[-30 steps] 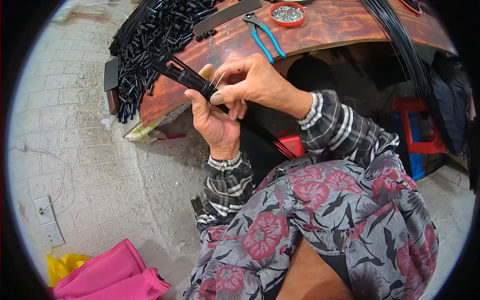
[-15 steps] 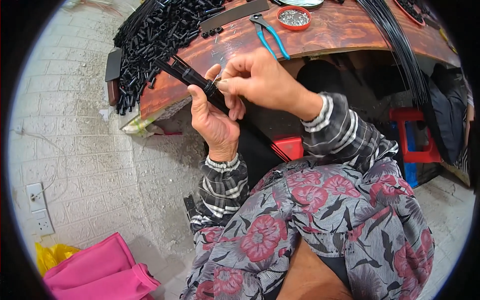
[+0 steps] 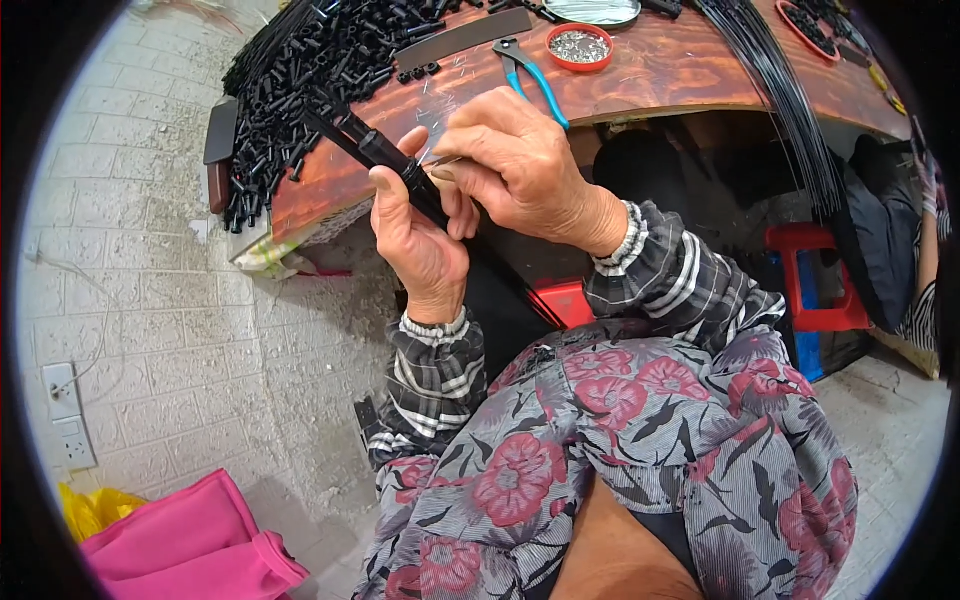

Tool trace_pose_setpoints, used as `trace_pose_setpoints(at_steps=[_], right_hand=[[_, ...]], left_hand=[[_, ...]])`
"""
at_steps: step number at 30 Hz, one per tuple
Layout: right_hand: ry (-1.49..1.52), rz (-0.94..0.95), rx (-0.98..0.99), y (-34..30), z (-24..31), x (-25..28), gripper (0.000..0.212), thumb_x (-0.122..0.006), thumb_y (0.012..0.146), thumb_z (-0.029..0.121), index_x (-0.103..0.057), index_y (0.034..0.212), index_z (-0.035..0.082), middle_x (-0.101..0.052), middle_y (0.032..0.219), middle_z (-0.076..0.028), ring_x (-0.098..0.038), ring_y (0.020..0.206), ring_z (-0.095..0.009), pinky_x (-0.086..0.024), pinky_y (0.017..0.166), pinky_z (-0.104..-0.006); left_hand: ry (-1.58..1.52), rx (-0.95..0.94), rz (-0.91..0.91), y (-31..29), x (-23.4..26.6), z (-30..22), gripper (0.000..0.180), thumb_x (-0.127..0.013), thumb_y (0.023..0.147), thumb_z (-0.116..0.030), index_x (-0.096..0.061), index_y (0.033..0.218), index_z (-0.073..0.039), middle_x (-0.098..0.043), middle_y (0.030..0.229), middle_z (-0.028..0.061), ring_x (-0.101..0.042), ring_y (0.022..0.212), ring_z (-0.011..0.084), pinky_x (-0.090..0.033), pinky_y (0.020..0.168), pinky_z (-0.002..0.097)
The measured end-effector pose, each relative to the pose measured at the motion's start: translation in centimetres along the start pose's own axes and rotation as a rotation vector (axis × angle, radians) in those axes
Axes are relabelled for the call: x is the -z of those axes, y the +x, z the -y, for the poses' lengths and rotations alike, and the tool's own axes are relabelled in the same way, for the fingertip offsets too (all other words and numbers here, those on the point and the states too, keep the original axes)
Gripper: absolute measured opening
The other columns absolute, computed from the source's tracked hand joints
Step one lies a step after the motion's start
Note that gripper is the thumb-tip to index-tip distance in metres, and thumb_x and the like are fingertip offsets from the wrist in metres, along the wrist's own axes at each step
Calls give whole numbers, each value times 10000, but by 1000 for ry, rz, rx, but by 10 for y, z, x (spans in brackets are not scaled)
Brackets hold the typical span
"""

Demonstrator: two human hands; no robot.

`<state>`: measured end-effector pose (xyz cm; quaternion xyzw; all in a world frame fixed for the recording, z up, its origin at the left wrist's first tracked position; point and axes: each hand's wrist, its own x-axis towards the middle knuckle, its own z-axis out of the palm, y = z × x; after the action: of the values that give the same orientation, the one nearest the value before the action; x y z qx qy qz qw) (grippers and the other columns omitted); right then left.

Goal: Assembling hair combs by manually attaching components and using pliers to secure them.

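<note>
Reddish wooden table [image 3: 680,88], red dish [image 3: 580,69] of silver bits [image 3: 578,45], left hand [image 3: 425,243] curled round black rods [image 3: 378,150], right hand [image 3: 515,165] pinched close, its hold unclear

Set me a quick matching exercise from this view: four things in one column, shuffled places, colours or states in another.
1. Left hand
2. Pliers
3. Dish of metal bits
4. Folded cloth

A. Red-rimmed and round
B. Pink, at the picture's lower left
C. Around a black rod bundle
D. Blue-handled

Pairs: 1-C, 2-D, 3-A, 4-B
</note>
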<state>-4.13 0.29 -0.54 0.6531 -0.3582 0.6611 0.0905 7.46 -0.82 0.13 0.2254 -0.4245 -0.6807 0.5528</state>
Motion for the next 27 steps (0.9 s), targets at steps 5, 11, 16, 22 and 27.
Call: trace_pose_setpoints(at_steps=[5,11,16,22,27], right_hand=[[117,257,-160,-1,-5,7,56,-599,713,-2,-547,734,-4,-573,726,-94,-564,669,-221,-454,594,-293],[415,711,-703,18,-8,30,307,-680,711,201,-569,876,-33,-583,706,-96,-583,671,-191,-481,570,-297],[-718,794,-288,1,-53,32,344,-721,569,182,-557,804,-7,-519,846,-133,-488,826,-302,-468,640,-351],[-728,734,-184,-15,-38,54,399,-570,626,4,-484,1016,4,-502,863,-111,-494,832,-278,-478,577,-336],[-873,685,-110,-14,-47,53,390,-572,631,17,-463,1005,3,-489,825,-102,-506,810,-261,-478,559,-309]], left_hand=[[-45,21,33,-2,4,7,568,-439,855,-478,-444,1112,28,-457,581,37,-374,383,109,-282,352,230],[-29,12,26,-8,14,4,563,-413,870,-473,-414,1136,22,-423,529,29,-349,375,102,-266,361,225],[-62,29,43,-7,18,5,551,-391,877,-479,-422,1116,17,-406,508,28,-337,365,100,-263,359,233],[-55,9,-41,-7,30,1,552,-383,877,-488,-436,1099,15,-429,510,31,-345,363,101,-265,353,238],[-29,-1,-66,-2,23,3,633,-352,860,-549,-433,1129,18,-476,517,51,-343,352,105,-283,353,235]])
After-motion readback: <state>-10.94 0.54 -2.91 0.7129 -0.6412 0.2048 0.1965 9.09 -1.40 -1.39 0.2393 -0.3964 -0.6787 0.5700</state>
